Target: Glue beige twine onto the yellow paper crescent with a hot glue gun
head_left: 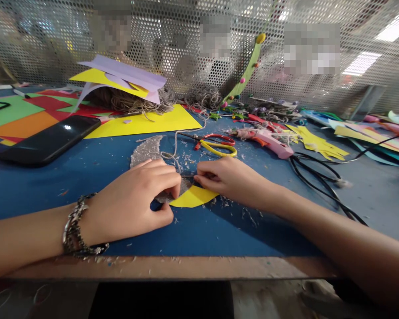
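A yellow paper crescent (197, 196) lies on the blue table top, most of it covered with grey yarn. My left hand (134, 201) is over its middle, with curled fingers and thumb gripping and pressing it to the table. A loose strand of grey yarn (176, 146) loops from the back of the table down to the crescent. At the uncovered yellow tip, my right hand (231, 179) is closed in a pinch on the strand, its fingertips partly hidden. Just behind the hands rest scissors (219, 144) with red and yellow handles.
A pink glue gun (269, 141) with a black cable (332, 190) lies at right, near yellow glove-shaped paper (319, 141). To the left are a black phone (49, 141) and coloured sheets (26, 126). Behind stand yarn bundles (133, 103) and a perforated metal screen (182, 26).
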Motion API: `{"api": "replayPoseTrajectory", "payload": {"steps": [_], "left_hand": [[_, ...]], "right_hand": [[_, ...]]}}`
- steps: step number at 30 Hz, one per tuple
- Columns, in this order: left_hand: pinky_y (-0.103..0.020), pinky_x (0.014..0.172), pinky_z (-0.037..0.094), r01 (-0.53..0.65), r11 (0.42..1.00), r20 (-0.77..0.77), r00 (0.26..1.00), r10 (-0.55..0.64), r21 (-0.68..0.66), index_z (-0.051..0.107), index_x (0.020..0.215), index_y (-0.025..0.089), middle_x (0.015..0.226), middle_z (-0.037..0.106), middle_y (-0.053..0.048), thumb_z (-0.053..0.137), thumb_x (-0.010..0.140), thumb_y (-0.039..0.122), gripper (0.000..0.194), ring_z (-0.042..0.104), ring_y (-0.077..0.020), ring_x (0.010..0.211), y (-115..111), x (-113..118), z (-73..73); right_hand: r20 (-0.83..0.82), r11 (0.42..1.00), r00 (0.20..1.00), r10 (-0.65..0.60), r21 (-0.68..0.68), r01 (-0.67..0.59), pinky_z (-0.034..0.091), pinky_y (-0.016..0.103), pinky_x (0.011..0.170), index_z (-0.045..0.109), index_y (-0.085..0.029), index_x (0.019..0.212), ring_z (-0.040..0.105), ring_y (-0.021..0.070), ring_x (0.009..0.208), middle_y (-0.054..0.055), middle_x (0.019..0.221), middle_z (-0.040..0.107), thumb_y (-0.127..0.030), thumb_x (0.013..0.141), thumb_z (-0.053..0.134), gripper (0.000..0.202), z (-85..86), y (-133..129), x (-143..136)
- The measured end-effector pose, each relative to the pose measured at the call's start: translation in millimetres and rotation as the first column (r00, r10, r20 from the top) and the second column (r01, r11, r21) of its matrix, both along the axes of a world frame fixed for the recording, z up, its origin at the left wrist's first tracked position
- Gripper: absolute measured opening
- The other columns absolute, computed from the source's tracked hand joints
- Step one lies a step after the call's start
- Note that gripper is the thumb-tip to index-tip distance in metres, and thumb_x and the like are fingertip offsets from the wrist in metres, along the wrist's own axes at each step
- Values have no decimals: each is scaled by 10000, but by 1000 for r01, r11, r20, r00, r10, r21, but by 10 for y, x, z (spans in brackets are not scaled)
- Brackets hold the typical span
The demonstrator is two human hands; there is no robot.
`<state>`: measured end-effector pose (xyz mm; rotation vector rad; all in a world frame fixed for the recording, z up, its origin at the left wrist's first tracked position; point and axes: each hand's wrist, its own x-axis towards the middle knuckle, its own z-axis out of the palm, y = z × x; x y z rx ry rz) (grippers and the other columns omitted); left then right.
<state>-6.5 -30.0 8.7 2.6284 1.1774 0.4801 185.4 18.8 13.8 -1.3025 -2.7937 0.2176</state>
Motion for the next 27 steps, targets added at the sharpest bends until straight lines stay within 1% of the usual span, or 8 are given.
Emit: {"api": "replayPoseTrajectory", "payload": {"steps": [6, 12, 19, 22, 25, 27], "left_hand": [[-262, 662, 343, -9, 999, 10, 1000, 9, -43, 428, 663, 180, 723, 476, 17, 411, 634, 70, 115, 415, -151, 759, 1, -1, 0], [-266, 670, 336, 52, 999, 0, 999, -52, -1, 405, 642, 178, 706, 460, 16, 411, 673, 68, 115, 405, -147, 739, -2, -21, -1], [-268, 672, 335, 46, 999, -12, 999, -46, 8, 367, 624, 176, 707, 453, 21, 430, 678, 64, 139, 404, -142, 735, -2, -32, -12], [-269, 711, 345, 38, 999, 1, 999, -38, 6, 429, 720, 183, 760, 479, 20, 430, 687, 66, 122, 419, -142, 762, -15, -43, -15], [-283, 830, 331, 55, 998, 9, 998, -55, -9, 486, 918, 208, 905, 517, 12, 434, 712, 79, 249, 440, -149, 881, -20, -56, -19], [-287, 887, 308, 62, 998, 2, 998, -62, -12, 495, 989, 228, 970, 523, 12, 438, 729, 92, 299, 439, -150, 943, -17, -61, -25]], "right_hand": [[9, 1000, 1000, -4, -2, 4, 195, 223, 489, 434, -172, 626, 292, 66, 492, -30, 544, 399, -287, 816, 396, 226, -1, -3, -7], [19, 1000, 1000, 2, 3, -3, 193, 223, 489, 448, -174, 636, 293, 65, 492, -34, 540, 396, -294, 816, 395, 223, -4, 7, -1], [13, 1000, 1000, 0, 6, -1, 184, 224, 486, 423, -174, 628, 291, 64, 487, -32, 537, 396, -285, 812, 400, 217, -10, 2, 4], [5, 1000, 1000, 0, -2, 0, 182, 221, 485, 421, -174, 626, 297, 65, 491, -31, 537, 400, -281, 809, 405, 212, -7, 2, 2], [-5, 1000, 1000, 1, -9, -1, 187, 218, 487, 429, -173, 625, 305, 64, 495, -32, 538, 407, -284, 807, 408, 213, -7, 11, -2], [-8, 1000, 1000, 1, -10, -1, 194, 217, 491, 437, -172, 627, 312, 64, 498, -32, 540, 411, -283, 807, 408, 213, -8, 15, -3]]}}
